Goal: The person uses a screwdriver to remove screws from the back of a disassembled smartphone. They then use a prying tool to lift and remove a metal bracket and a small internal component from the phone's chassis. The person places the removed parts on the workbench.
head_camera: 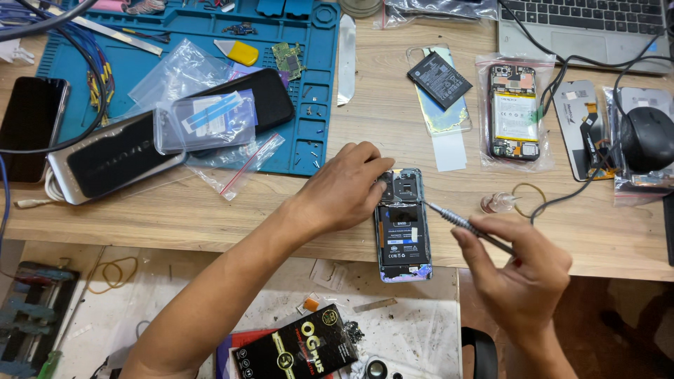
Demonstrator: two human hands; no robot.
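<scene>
A blue repair mat [210,42] with bagged phones lies well behind on the worktop [210,210]; a loose battery [439,78] and a bagged opened phone [514,112] sit beyond. The left hand [344,186] presses its fingers on the open-backed phone [402,226] at the worktop's front edge. The right hand [519,270] has its grip closed on a screwdriver [467,226], tip seemingly touching the phone's right edge.

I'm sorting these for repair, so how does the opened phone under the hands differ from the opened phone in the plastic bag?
The opened phone under the hands lies bare at the table's front edge, steadied by the left hand; the bagged phone sits untouched farther back. The first shows a black battery, the bagged one a white and yellow one. Both lack back covers.
</scene>
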